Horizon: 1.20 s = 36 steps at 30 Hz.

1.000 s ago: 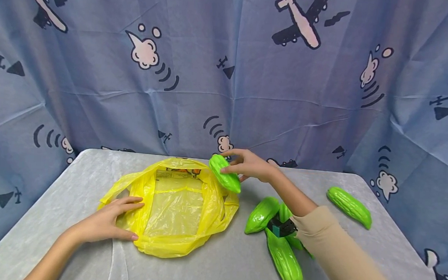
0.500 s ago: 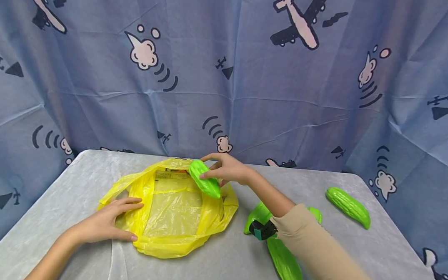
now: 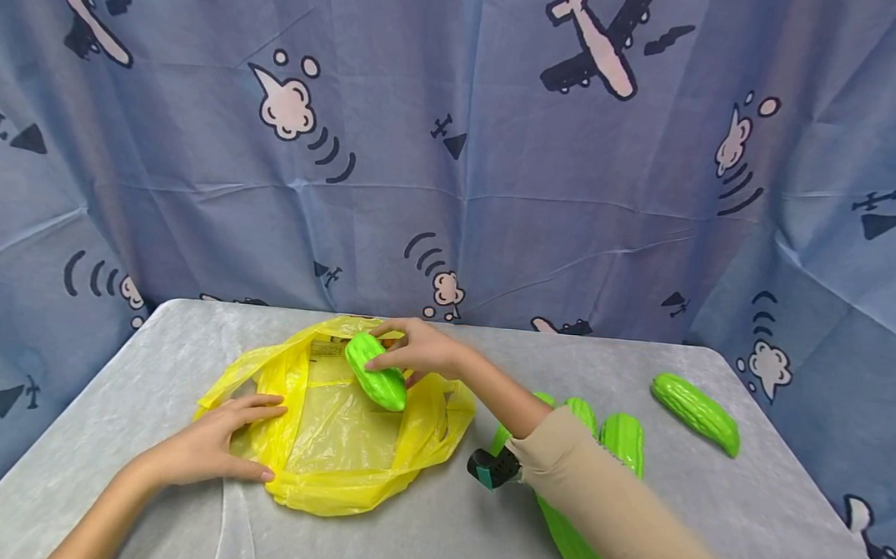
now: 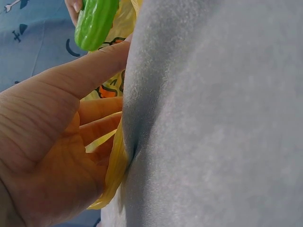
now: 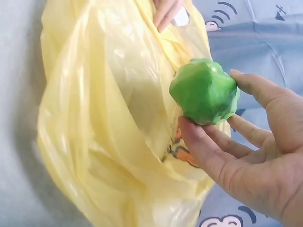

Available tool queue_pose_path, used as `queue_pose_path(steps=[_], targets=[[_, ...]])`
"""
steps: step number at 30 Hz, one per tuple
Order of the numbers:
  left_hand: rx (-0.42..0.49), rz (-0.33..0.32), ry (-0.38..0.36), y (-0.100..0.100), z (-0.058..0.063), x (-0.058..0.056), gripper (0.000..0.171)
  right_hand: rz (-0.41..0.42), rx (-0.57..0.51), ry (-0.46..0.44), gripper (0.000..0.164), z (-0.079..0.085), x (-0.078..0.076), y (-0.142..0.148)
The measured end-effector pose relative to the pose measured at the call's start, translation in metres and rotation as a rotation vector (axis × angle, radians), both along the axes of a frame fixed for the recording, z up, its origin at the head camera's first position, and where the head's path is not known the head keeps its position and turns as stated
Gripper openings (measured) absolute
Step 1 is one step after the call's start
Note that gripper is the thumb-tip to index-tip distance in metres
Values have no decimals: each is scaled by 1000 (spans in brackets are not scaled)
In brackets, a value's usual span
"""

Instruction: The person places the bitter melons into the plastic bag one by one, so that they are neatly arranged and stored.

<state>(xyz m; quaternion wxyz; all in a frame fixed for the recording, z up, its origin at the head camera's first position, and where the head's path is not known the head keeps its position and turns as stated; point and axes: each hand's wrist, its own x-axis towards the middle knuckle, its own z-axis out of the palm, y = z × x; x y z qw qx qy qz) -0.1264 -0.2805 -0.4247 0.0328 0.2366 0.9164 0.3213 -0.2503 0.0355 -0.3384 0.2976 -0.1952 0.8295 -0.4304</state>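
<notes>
My right hand (image 3: 432, 349) holds a bright green toy cucumber (image 3: 383, 387) over the mouth of a yellow plastic bag (image 3: 341, 493). The right wrist view shows the thumb and fingertips pinching the cucumber (image 5: 203, 92), its lobed end facing the camera. The bag lies on its back on the table, mouth held wide, with print on its inner far side. My left hand (image 3: 204, 442) rests at the bag's left edge, fingers and thumb spread. In the left wrist view, yellow film (image 4: 113, 175) runs beside the palm and fingers.
Several more green cucumbers (image 3: 623, 441) lie right of the bag, partly hidden under my right forearm. A single cucumber (image 3: 697, 414) lies farther right. Behind the grey-covered table (image 3: 421, 545) hangs a blue curtain (image 3: 392, 185) with printed planes.
My right hand has carried the cucumber leftward and slightly down, from the bag's right rim to over its opening. The left hand and bag have stayed in place.
</notes>
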Motion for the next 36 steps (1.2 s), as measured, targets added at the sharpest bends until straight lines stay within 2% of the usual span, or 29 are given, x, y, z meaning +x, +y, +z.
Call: queue_pose_path(steps=[6, 26, 31, 36], targets=[[-4, -1, -2, 0, -1, 0, 81, -14, -8, 5, 63, -5, 5, -16], [8, 4, -19, 0, -1, 0, 81, -242, 9, -93, 64, -18, 12, -51], [4, 1, -32, 0, 0, 0, 81, -306, 0, -60, 61, -24, 15, -60], [-6, -2, -20, 0, 0, -1, 81, -330, 20, 2, 60, -31, 17, -67]])
